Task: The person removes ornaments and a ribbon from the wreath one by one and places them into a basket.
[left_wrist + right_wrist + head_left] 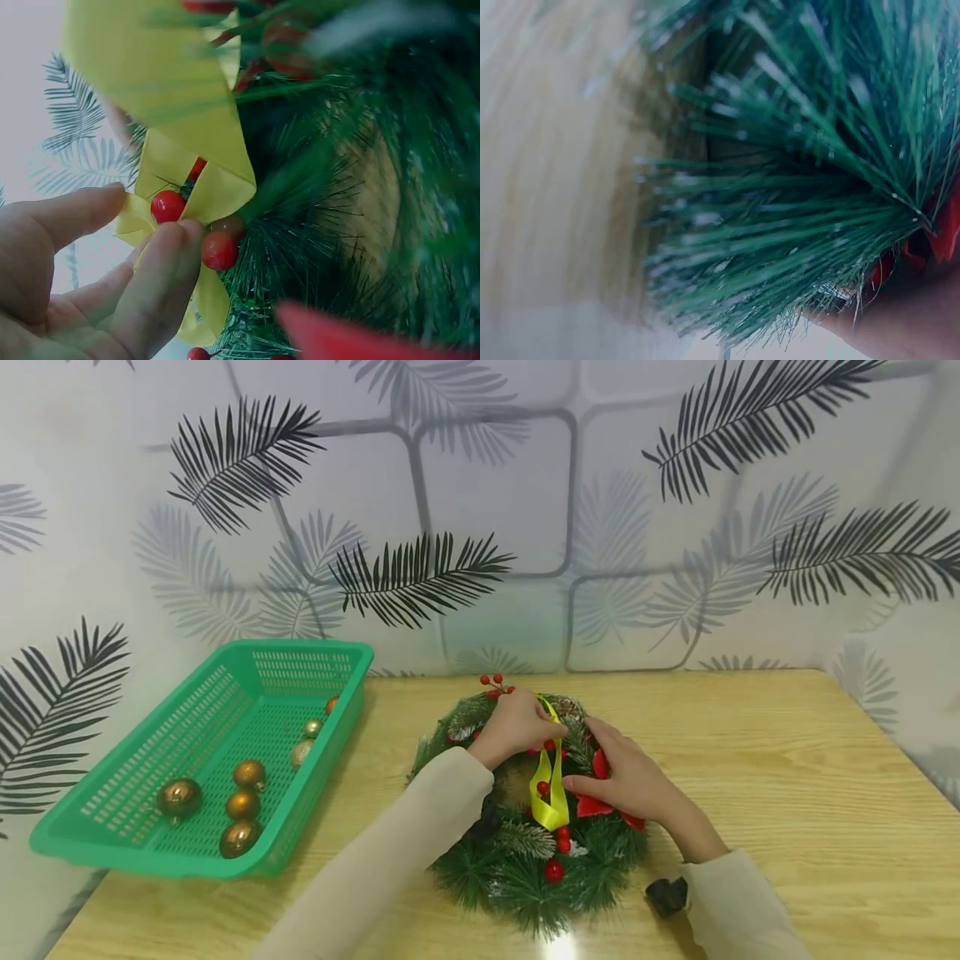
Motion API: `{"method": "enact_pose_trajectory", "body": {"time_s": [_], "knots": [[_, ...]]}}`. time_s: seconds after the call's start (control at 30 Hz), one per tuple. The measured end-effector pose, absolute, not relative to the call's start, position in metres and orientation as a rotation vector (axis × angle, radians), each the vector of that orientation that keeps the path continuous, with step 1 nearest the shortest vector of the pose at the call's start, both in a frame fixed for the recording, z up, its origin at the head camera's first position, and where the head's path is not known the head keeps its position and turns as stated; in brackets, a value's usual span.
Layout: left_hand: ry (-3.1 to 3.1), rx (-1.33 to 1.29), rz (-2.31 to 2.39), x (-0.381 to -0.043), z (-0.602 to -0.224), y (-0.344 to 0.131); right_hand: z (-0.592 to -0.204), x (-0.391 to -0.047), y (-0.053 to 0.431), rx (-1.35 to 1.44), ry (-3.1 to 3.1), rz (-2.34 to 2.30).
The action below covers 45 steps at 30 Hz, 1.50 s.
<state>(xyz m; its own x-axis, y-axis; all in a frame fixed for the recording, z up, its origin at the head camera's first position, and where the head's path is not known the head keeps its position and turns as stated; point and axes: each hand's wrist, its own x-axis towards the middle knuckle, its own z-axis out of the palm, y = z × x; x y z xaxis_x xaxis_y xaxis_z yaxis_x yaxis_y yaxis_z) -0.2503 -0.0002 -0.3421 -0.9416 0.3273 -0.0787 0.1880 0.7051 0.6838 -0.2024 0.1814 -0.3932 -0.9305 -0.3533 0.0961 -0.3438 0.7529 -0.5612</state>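
Observation:
A green wreath [540, 897] with red berries and a red flower [595, 807] lies on the table. My left hand [517, 724] is over its upper part and pinches a yellow ribbon [550, 817], which hangs in a loop across the wreath's centre. In the left wrist view, thumb and fingertips are at the ribbon [161, 82], close around a red berry [167, 206]. My right hand [630, 777] rests on the wreath's right side by the red flower, fingers extended and thumb close to the ribbon. Green needles [802, 225] hide most of that hand in the right wrist view.
A green plastic basket [82, 839] stands left of the wreath, with several copper, orange and gold baubles [242, 804] inside. The wooden table [787, 760] meets a patterned wall covering [495, 493] at the back. A small black object [666, 897] is beside the right sleeve.

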Motion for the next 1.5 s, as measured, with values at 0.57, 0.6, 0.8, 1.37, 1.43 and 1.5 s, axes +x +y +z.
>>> {"method": "enact_pose_trajectory", "body": {"time_s": [0.57,0.6,0.8,1.37,1.43,1.5], "knots": [[2.72,0.414,1.001,-0.25,-0.343,0.007,-0.395,-0.203,0.182,-0.587,2.942,-0.925],[2.715,0.41,0.993,-0.249,-0.342,0.007,-0.395,-0.204,0.182,-0.591,2.944,-0.923],[2.75,0.451,1.005,-0.249,-0.34,0.003,-0.394,-0.204,0.181,-0.598,2.944,-0.931],[2.647,0.507,1.318,-0.241,-0.312,-0.032,-0.393,-0.202,0.181,-0.571,2.919,-0.933],[2.65,0.493,1.348,-0.242,-0.308,-0.036,-0.392,-0.202,0.181,-0.561,2.914,-0.936],[2.658,0.492,1.374,-0.242,-0.304,-0.041,-0.392,-0.201,0.181,-0.56,2.915,-0.938]]}}
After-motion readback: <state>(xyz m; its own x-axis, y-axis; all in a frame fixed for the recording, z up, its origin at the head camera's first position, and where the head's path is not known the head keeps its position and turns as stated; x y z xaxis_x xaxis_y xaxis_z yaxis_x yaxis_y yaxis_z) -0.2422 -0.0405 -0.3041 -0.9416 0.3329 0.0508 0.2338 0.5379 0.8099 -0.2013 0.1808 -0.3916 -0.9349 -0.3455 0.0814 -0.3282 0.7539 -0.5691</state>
